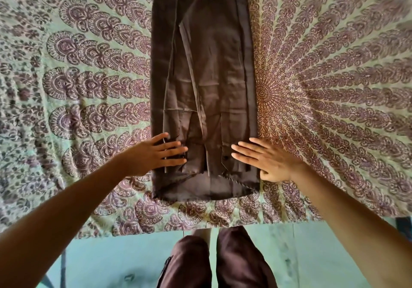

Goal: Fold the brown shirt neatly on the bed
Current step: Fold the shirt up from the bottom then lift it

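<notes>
- The brown shirt (214, 64) is laid on the bed (334, 87) as a long narrow strip. It runs from the near edge at 6 o'clock towards 12 o'clock, where it is cut off by the frame.
- The left hand (156, 155) is pressed flat on the strip's near left part, at about 8 o'clock, with the fingers straight; nothing is gripped.
- The right hand (267, 161) is spread flat at about 4 o'clock. Its fingers are laid on the shirt's right edge and its thumb on the bedcover; nothing is held.
- A crooked fold is likely if the near hem is lifted as it lies, since a lower layer is left showing unevenly at 6 o'clock.
- The turned-in layers (a sleeve, it seems) could be dragged open if the palms are swept sideways rather than along the strip.
- Slipping towards the floor (312, 254) is possible, as the hem is set close to the bed's edge.
- The bed is covered by a pale green cloth printed with purple-brown fan motifs, whose centre is just at 3 o'clock of the shirt.
- Teal flooring is seen at 6 o'clock, with dark trousers (234, 261) in front of it.
</notes>
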Action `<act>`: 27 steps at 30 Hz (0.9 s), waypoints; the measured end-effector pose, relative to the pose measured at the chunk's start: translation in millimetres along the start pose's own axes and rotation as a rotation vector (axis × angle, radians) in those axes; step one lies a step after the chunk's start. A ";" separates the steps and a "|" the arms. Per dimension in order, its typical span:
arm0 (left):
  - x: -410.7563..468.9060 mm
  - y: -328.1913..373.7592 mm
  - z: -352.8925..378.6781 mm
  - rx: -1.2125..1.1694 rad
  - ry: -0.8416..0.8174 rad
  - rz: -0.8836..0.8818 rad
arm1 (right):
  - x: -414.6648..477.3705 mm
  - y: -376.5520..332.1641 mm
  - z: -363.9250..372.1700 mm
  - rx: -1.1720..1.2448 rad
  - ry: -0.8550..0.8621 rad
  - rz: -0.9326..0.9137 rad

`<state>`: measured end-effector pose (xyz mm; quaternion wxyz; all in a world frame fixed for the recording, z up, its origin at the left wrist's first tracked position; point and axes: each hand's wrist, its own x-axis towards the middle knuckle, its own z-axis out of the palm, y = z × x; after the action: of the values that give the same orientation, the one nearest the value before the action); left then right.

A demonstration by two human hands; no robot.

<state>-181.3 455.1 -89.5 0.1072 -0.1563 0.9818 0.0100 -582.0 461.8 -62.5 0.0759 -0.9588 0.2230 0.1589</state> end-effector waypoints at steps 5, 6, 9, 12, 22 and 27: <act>-7.1 0.5 5.1 -0.017 0.012 0.002 | 13.4 15.9 -4.8 -0.045 -0.106 -0.132; -8.6 0.6 6.3 -0.027 -0.002 -0.001 | 16.1 14.2 -6.4 -0.039 -0.138 -0.123; -6.7 1.6 4.4 -0.120 -0.051 -0.028 | 20.1 4.7 -7.6 0.036 -0.050 -0.096; -3.6 6.6 -11.3 -0.257 -0.070 -0.126 | 20.6 -7.6 -7.4 0.179 0.030 -0.012; 26.3 -35.9 -87.8 -1.606 0.583 -1.005 | 40.9 0.8 -102.6 1.528 0.639 0.618; 57.6 -106.8 -109.5 -1.679 0.808 -1.287 | 78.8 75.0 -121.9 1.689 0.870 0.753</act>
<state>-224.5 330.2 6.7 -0.3715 -0.6467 0.3645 0.5575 -515.9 336.9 19.5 0.5846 -0.4342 0.5574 -0.3987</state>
